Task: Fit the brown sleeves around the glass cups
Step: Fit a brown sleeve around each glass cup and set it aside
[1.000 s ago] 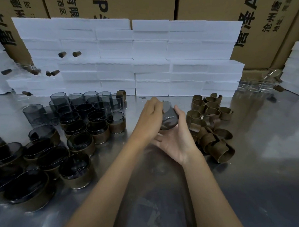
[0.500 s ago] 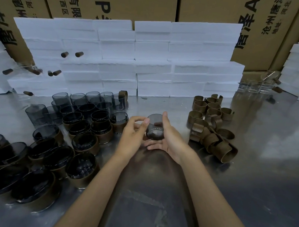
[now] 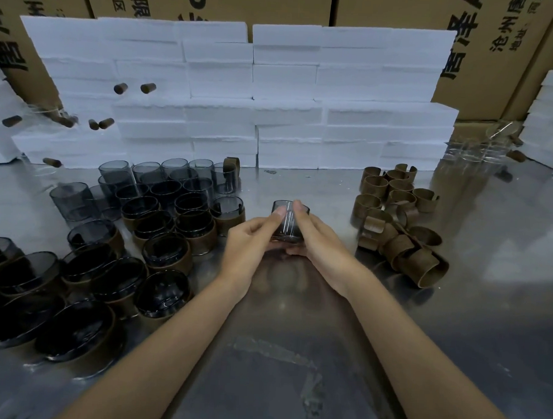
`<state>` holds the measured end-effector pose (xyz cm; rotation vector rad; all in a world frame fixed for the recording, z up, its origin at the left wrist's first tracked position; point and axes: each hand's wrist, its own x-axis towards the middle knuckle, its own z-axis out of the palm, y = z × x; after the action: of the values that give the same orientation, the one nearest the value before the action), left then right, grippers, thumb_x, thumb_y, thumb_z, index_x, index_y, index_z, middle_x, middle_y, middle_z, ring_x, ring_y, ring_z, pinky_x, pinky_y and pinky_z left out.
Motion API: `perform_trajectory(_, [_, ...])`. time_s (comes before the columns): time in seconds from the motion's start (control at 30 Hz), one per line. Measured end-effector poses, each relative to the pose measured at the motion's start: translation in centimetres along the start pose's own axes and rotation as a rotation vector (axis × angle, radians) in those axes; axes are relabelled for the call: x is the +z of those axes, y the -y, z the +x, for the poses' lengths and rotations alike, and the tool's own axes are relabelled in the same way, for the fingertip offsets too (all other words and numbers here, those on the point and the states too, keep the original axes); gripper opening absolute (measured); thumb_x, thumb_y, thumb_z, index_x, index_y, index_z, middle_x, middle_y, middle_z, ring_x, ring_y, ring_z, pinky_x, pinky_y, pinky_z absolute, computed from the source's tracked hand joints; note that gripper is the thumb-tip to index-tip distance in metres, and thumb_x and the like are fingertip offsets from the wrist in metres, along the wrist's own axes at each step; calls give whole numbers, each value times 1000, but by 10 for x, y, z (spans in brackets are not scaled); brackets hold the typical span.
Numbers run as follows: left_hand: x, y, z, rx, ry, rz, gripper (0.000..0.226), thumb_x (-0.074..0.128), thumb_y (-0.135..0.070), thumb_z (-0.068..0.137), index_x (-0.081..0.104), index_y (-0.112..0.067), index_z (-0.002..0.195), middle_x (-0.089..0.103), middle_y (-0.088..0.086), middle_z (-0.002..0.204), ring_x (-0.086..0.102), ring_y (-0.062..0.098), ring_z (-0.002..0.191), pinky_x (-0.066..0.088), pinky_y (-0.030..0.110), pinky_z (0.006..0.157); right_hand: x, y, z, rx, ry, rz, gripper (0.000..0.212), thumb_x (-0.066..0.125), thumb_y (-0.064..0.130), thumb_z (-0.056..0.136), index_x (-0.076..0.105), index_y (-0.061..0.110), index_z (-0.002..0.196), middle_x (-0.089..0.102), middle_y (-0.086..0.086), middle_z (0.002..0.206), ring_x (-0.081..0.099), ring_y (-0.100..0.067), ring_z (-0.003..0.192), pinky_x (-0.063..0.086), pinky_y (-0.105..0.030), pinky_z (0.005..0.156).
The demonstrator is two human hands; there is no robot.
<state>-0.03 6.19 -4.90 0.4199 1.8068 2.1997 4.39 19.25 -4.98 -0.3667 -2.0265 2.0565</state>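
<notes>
Held item: one smoky glass cup (image 3: 290, 221), bare of any sleeve, low over the counter (image 3: 453, 343) in the middle of the scene. Your left hand (image 3: 248, 243) and right hand (image 3: 319, 243) both grip it, fingers (image 3: 279, 213) curled round its sides and thumbs up near the rim.

Finished stock, near left: a block of sleeved cups (image 3: 167, 255), each with a brown band round its lower half. They run from the near left edge up toward the middle, roughly a dozen or more; the nearest ones are too distorted to count.

Unfinished stock, far left: bare cups (image 3: 115, 173) standing in rows behind the sleeved ones, several left to do.

Supply, right: a pile of loose brown sleeves (image 3: 398, 221), some upright, some tipped on their sides, well apart from your hands.

Background: white foam blocks (image 3: 286, 92) stacked along the far edge, cardboard cartons (image 3: 388, 10) behind them.

Status: by the look of it you are well along but not done. The cup in hand needs a sleeve from the right pile, then the far rows.
</notes>
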Motion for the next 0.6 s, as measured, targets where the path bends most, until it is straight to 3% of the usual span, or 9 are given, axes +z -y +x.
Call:
perform_trajectory(0.07, [-1,1,0,-16,58,76,48,71,-49,93,80,-2,101,79,13,102,76,27,99,59,43,96,-1,2,1,11,53,-37,76,58,87,73,68,30,122,77,3,112,74,-11,104,58,-24,80])
perform_trajectory(0.17, [0,1,1,-21,95,183,61,68,-67,81,82,-10,98,80,4,103,76,19,99,54,47,103,-3,3,3,28,95,-40,80,61,89,71,73,23,116,79,2,107,74,-10,103,57,-19,75])
perform_trajectory(0.27, [-1,2,4,-2,133,210,46,66,-66,85,84,-23,87,80,-1,97,77,16,93,55,46,102,-3,-1,4,3,91,-24,75,59,84,76,74,21,113,79,0,104,75,-12,100,57,-20,74])
perform_trajectory(0.37, [-2,1,5,12,151,242,39,64,-71,80,82,-36,80,80,-4,90,77,12,87,57,36,92,-2,-3,4,-22,65,-18,77,54,84,77,72,20,117,79,-2,104,75,-15,99,58,-23,74])
perform_trajectory(0.43, [-4,2,6,20,153,236,40,64,-70,79,83,-35,86,80,-2,93,76,12,88,57,35,90,-1,-5,4,-30,58,-29,86,50,86,78,66,18,127,76,-6,112,74,-17,103,60,-28,78])
perform_trajectory(0.5, [-3,4,7,26,137,171,45,68,-64,81,79,-30,107,78,1,105,76,17,93,57,41,94,1,-7,4,-33,56,-33,90,45,87,82,60,18,137,71,-9,124,74,-19,106,61,-35,85])
perform_trajectory(0.6, [-3,7,9,-5,24,81,51,77,-51,84,66,-22,124,70,12,116,74,21,87,59,40,87,3,-8,4,-31,46,-11,90,38,81,80,57,16,140,71,-13,123,74,-24,103,61,-38,86])
